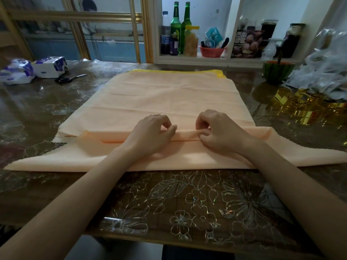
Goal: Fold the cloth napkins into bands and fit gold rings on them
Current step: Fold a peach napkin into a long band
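Both curled: my left hand (152,135) and right hand (220,133) pinch the folded edge of the napkin (187,159) under them; seemingly gold rings (308,111) lie well beyond the right hand.

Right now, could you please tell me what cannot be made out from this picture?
Head view: how many cloths lie under the top napkin; it covers them, and only a yellow edge shows.
Head view: most fingertips of the left hand and right hand, curled under at the fold.
Head view: the number of gold rings; plastic bags and the frame edge hide part.
Head view: labels on the bottles, too small and blurred.
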`<state>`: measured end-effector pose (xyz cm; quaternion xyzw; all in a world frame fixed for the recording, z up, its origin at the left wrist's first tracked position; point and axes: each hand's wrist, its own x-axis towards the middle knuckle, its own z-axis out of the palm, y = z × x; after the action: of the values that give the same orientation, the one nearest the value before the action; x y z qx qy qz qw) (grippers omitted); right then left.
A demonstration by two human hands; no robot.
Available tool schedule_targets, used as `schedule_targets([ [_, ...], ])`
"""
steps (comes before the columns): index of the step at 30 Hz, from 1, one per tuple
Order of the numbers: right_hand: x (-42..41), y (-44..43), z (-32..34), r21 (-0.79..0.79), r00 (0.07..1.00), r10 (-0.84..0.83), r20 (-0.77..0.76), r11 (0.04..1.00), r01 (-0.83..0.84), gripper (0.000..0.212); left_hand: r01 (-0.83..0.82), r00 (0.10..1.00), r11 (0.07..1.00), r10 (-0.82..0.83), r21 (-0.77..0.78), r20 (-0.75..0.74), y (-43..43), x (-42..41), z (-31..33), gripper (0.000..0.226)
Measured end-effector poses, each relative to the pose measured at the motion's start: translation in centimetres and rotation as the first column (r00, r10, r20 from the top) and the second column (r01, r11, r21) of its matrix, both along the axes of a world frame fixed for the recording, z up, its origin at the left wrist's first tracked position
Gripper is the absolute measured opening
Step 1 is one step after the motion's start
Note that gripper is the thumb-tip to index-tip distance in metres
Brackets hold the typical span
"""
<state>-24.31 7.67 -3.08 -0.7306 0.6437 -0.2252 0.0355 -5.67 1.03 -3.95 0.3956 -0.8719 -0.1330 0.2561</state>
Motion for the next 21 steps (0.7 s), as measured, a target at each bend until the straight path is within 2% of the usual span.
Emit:
schedule_targets([
  [6,0.6,0.5,0.7,0.131,0.994,0.076,-0.083,0.989,-0.065,0.009,-0.018,0.999,0.998,0.02,-0.057,0.043,0.0,-0.4,-0.4,0.025],
  [9,1.0,0.2,0.2,0.074,0.997,0.029,-0.071,0.997,-0.024,0.027,-0.008,0.995,0.999,0.011,-0.034,0.096,0.2,-0.6,-0.5,0.019],
  [11,1.4,0.0,-0.5,0.001,0.995,-0.022,-0.099,1.0,0.022,0.027,-0.016,0.987,1.0,0.018,-0.015,0.159,0.3,-0.9,-0.6,0.019],
  [13,1.7,-0.3,-1.2,-0.046,0.976,-0.069,-0.207,0.997,0.061,0.022,-0.037,0.963,0.998,0.025,0.041,0.269,0.3,-0.9,-1.0,0.041],
  [15,2.0,-0.5,-1.7,-0.004,0.953,-0.058,-0.298,0.998,0.06,0.032,-0.049,0.928,0.994,0.008,0.102,0.372,0.2,-0.9,-1.4,0.056],
  [18,2.4,-0.4,-2.0,0.101,0.967,-0.017,-0.255,0.994,0.044,0.046,-0.062,0.894,0.985,-0.017,0.161,0.449,0.2,-0.9,-1.7,0.059],
  [21,2.3,-0.6,-2.4,0.224,0.971,-0.003,-0.241,0.973,0.059,0.055,-0.067,0.876,0.985,-0.018,0.157,0.482,0.1,-1.0,-1.7,0.059],
])
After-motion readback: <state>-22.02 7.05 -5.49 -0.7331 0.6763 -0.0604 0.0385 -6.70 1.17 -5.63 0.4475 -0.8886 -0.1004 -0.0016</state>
